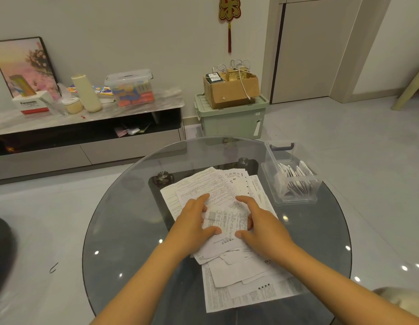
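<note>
Pinching 1 small printed leaflet [227, 219] by its 2 side edges: left hand [192, 222], thumb and curled fingers on the left edge, forefinger stretched forward; right hand [262, 227], the same on the right edge. Leaflet sits over a loose pile of printed sheets [239, 285], mid-way across 1 round glass table [124, 221]. Near the pile's right: 1 clear plastic box [295, 198], folded papers inside.

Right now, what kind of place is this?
Probably a home living room: low media cabinet, red festive wall hanging, round glass table where left hand and right hand hold a folded leaflet.
</note>
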`<state>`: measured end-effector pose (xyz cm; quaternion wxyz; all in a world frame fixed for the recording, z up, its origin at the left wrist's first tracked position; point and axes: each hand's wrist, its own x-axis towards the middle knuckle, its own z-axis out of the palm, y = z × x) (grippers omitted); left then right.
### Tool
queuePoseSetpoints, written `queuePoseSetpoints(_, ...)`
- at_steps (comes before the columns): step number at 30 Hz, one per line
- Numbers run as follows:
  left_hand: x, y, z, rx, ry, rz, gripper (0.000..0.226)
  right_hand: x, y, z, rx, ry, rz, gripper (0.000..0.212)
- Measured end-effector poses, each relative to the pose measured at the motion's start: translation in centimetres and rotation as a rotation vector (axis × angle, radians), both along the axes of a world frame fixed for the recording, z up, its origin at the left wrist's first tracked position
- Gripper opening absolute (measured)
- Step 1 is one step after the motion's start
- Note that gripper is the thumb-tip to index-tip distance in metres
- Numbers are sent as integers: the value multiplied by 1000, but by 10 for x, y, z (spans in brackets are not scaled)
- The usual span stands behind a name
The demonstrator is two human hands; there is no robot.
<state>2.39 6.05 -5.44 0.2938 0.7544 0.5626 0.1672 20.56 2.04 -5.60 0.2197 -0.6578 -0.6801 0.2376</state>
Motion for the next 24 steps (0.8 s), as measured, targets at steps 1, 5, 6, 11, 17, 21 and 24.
queuePoseSetpoints(1, -2, 1, 0, -10, 4, -5, 87, 2, 0, 2, -10, -13, 9, 77)
queuePoseSetpoints(5, -11, 7, 1, -52, 56, -25, 89, 11, 2, 5, -63, -86, 38, 77)
queuePoseSetpoints(6, -12, 8, 1, -60, 68, -31, 89, 13, 3, 4, -64, -96, 51, 75)
queuePoseSetpoints(11, -11, 5, 3, 42, 81, -24, 75, 17, 3, 7, -46, -129, 157, 63)
queuePoseSetpoints(17, -3, -8, 9, 180, 73, -149, 20, 21, -6, 14, -62, -23, 150, 58)
queuePoseSetpoints(21, 0, -13, 7, 155, 92, -296, 26, 22, -13, 20, -46, 44, 165, 58)
queuePoseSetpoints(24, -2, -15, 9, 70, 108, -329, 42, 24, -14, 23, -32, 78, 163, 49)
